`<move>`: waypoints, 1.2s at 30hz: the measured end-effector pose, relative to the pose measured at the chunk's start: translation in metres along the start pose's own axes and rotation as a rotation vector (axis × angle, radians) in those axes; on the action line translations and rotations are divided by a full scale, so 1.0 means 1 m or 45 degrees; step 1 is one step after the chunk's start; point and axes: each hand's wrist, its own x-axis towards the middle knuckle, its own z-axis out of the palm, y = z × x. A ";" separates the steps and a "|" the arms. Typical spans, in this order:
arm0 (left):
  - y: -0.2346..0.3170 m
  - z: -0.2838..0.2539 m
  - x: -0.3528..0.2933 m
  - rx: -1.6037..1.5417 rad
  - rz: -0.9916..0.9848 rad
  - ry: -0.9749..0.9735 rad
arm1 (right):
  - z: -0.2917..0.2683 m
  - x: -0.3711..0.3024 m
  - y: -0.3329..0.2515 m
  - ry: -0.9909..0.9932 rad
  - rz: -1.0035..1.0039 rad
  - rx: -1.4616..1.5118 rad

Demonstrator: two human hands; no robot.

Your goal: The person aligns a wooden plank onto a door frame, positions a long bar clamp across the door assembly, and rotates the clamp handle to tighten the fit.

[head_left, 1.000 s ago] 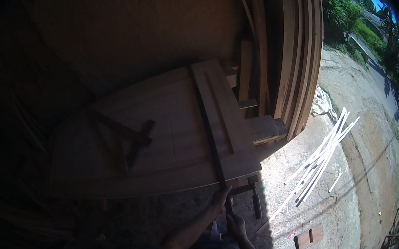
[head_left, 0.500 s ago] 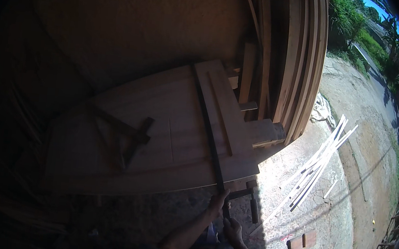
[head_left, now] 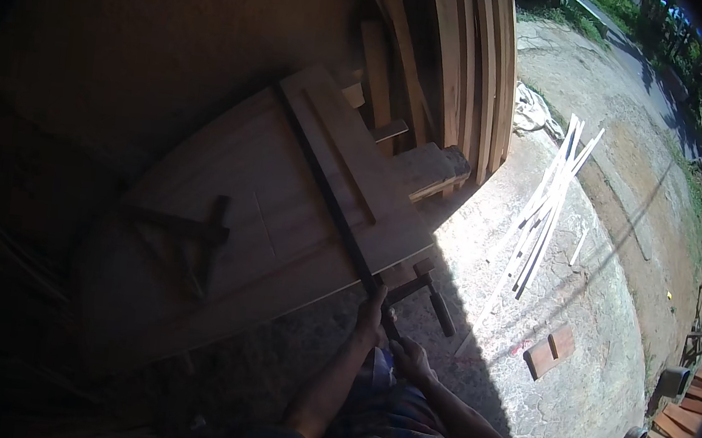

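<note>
A long dark bar clamp lies across a pale wooden panel that looks like a door. My left hand is wrapped round the bar, just off the panel's near edge. Closer to my body, my right hand grips the end of the same bar. The clamp's screw handle sticks out to the right of my hands, with neither hand on it. A dark wooden try-square-like piece rests on the panel's left part; shadow hides its details.
Tall boards lean at the back right. A wooden block juts out by the panel's right end. White strips lie on the sunlit concrete, with a small grooved wooden piece nearer. More planks are at the lower right.
My view has turned, so the panel, boards and strips appear shifted left and up and tilted. Both hands keep their hold on the clamp bar.
</note>
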 end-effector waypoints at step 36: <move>0.018 0.026 -0.001 0.077 0.147 0.132 | -0.090 0.029 -0.033 0.669 -0.342 -0.254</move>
